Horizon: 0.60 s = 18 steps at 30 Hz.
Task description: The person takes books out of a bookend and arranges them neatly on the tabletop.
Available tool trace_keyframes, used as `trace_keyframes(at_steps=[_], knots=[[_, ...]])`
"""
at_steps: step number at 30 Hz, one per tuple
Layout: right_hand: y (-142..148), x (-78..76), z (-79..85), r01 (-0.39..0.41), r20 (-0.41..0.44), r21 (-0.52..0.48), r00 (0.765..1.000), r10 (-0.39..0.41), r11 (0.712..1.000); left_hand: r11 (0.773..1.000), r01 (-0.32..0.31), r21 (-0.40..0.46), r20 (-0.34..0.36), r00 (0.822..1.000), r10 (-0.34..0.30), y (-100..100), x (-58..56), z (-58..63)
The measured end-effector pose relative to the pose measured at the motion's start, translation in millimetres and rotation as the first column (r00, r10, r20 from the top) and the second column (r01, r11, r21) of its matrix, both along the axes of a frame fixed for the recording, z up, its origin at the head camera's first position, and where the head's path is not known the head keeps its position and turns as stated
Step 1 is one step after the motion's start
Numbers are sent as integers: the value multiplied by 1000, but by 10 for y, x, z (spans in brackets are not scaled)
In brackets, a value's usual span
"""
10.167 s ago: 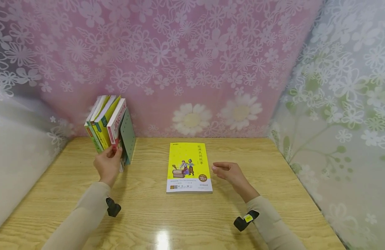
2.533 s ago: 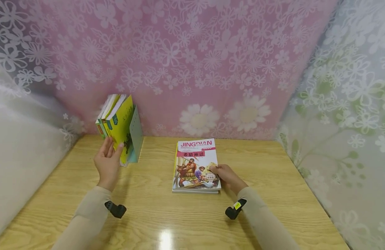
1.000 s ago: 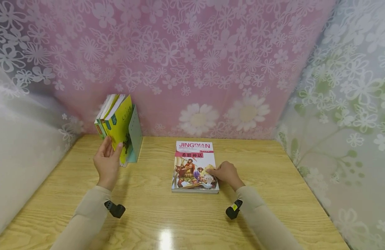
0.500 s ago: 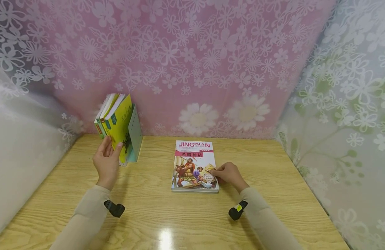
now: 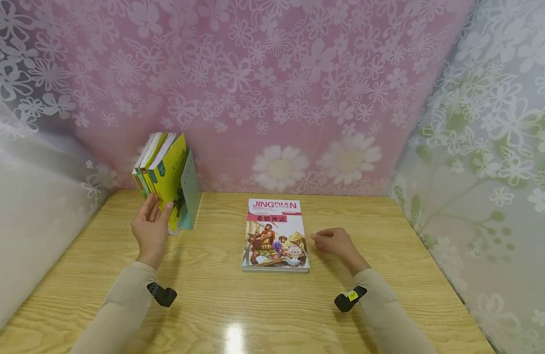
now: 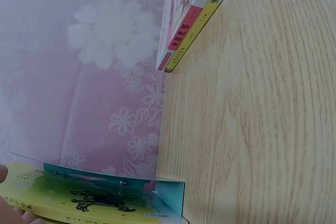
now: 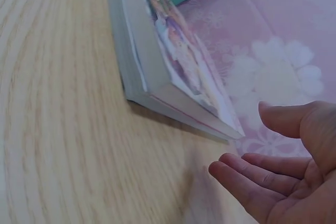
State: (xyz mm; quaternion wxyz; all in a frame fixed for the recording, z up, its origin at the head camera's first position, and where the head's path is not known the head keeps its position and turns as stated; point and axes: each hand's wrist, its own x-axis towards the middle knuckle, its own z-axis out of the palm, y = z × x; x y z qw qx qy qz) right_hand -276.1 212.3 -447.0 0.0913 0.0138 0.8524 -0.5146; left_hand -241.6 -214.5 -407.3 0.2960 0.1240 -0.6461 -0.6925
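In the head view, my left hand [image 5: 152,231] holds the front edge of an upright yellow book [image 5: 171,172], thumb on its cover and fingers along the spines. That book stands with several others [image 5: 144,164] against a pale green metal bookend [image 5: 191,189]. At the table's middle a white and pink book [image 5: 276,236] titled JINGDIAN lies face up on a yellow-spined book [image 6: 195,32]. My right hand [image 5: 338,246] is just off its right edge, nothing in it. The right wrist view shows this hand's thumb and fingers spread apart beside the book's corner.
The wooden table [image 5: 201,305] reaches back to a pink flowered curtain [image 5: 254,98]. A pale curtain [image 5: 498,196] borders the right side, and a whitish one [image 5: 33,196] the left. The bookend stands near the back left.
The white and pink book came out of the upright row onto the yellow one and was squared up. In the last half second my right hand let go and drew back right; the left stayed.
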Motion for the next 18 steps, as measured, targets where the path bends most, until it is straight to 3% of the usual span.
trace_keyframes(at_steps=[18], knots=[[36,129,152,-68,-62,-244,997,54,967,998,32,-48,101,994,-27,27,-68,-23]])
